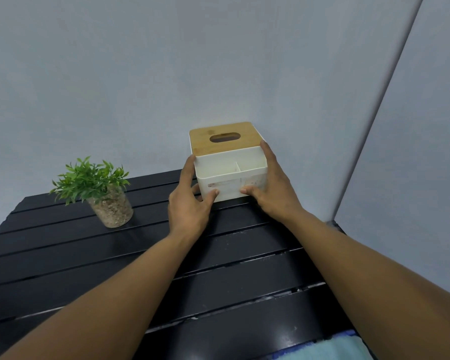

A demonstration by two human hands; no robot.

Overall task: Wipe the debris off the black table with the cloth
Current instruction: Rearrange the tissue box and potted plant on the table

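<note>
Both hands, the left hand [189, 201] and right hand [273, 188], clasp the white tissue box [230, 162] at the black table [63, 250]'s far edge, while the light-blue cloth [330, 348] lies untouched at the near edge and whitish debris [283, 293] remains, so wiping seems not yet begun.

Both bare forearms reach forward, nearly straight; the left hand [189, 201] has its fingers extended forward and its thumb turned inward; the right hand [269, 189] mirrors it, palm facing left, thumb pointing toward the other thumb.

tissue box [229, 162] far right on table [63, 250] | plant pot [112, 206] left | cloth [330, 349], probably, near edge
</note>
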